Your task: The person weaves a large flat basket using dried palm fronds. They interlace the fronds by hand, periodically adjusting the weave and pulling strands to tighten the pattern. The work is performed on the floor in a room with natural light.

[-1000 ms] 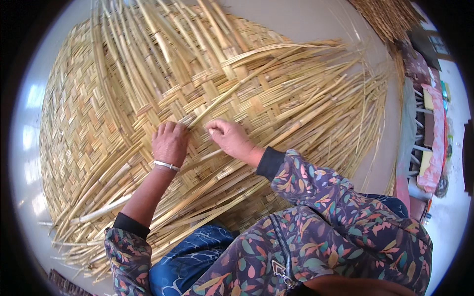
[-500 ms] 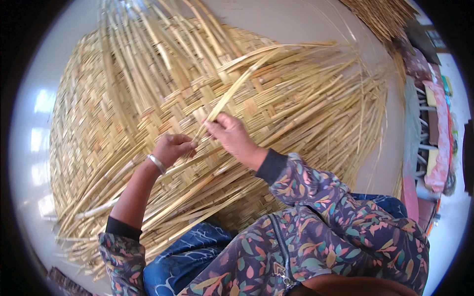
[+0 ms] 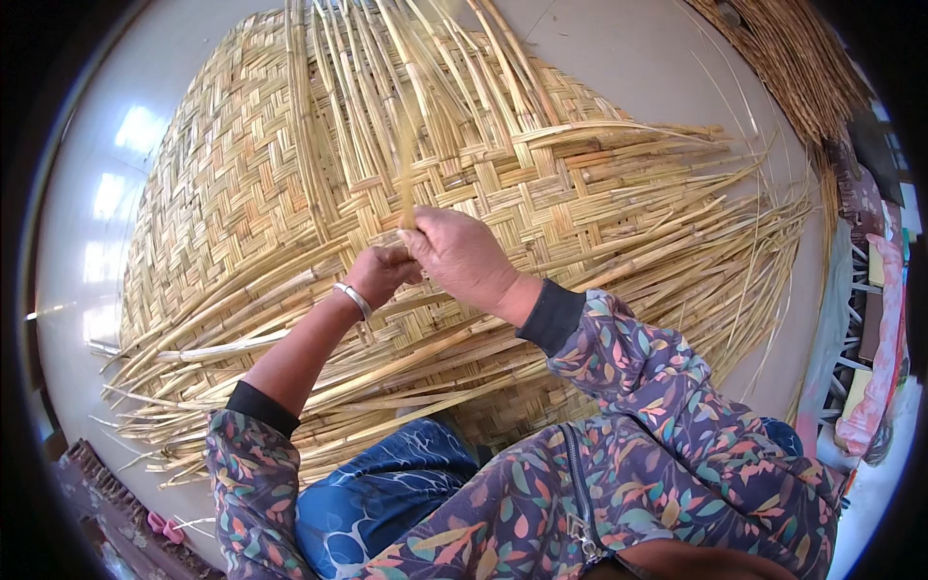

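A large woven straw mat [image 3: 232,193] lies on the pale floor, its loose reed strips fanning out to the right and toward me. My right hand [image 3: 462,256] pinches one flat reed strip [image 3: 406,169] and holds it upright above the weave. My left hand [image 3: 382,274], with a silver bangle at the wrist, is closed around the lower part of the same strip, right beside the right hand. Both sleeves are dark with a leaf pattern.
A heap of darker dry reeds [image 3: 793,58] lies at the upper right. Coloured cloth and a rack [image 3: 875,338] stand along the right edge. A dark patterned object [image 3: 106,512] and something pink sit at the lower left. Bare glossy floor [image 3: 87,193] shows to the left of the mat.
Both hands rose from the mat's surface. The right hand lifted a reed strip from slanting to upright, and the left hand closed on it beside the right.
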The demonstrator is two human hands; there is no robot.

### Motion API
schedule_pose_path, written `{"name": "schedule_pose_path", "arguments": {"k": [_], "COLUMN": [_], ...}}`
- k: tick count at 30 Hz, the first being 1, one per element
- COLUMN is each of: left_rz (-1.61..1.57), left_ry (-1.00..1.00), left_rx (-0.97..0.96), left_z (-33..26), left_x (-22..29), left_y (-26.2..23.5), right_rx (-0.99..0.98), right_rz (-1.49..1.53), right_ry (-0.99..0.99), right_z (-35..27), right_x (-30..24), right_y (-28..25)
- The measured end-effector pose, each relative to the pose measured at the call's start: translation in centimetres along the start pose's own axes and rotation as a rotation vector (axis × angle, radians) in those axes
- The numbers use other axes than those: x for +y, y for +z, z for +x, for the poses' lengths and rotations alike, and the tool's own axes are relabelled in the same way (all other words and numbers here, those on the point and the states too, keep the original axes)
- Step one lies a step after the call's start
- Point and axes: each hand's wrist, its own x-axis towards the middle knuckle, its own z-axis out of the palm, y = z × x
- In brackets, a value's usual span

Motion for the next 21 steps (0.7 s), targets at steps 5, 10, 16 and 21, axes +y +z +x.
{"name": "schedule_pose_path", "arguments": {"k": [5,10,16,21], "left_rz": [-0.147,-0.046,0.011,-0.217], "left_ry": [0.061,-0.151,-0.050,-0.281], "left_rx": [-0.024,-0.068,0.374,0.340], "left_z": [1.9,4.4,13.1,14.9], "left_x": [0.0,3.5,0.3,3.2], "left_y": [-1.7,-4.1,-11.0,-10.7], "right_rx": [-0.089,-0.143,0.032,0.043], "right_rz": [-0.026,-0.025,0.095,0.145], "right_ry": [-0.028,0.160,0.356,0.487], "right_z": [3.0,5.8,8.8,9.6], "right_x": [0.8,3.6,9.1,9.3], "right_y": [1.5,1.1,2.9,2.3]}}
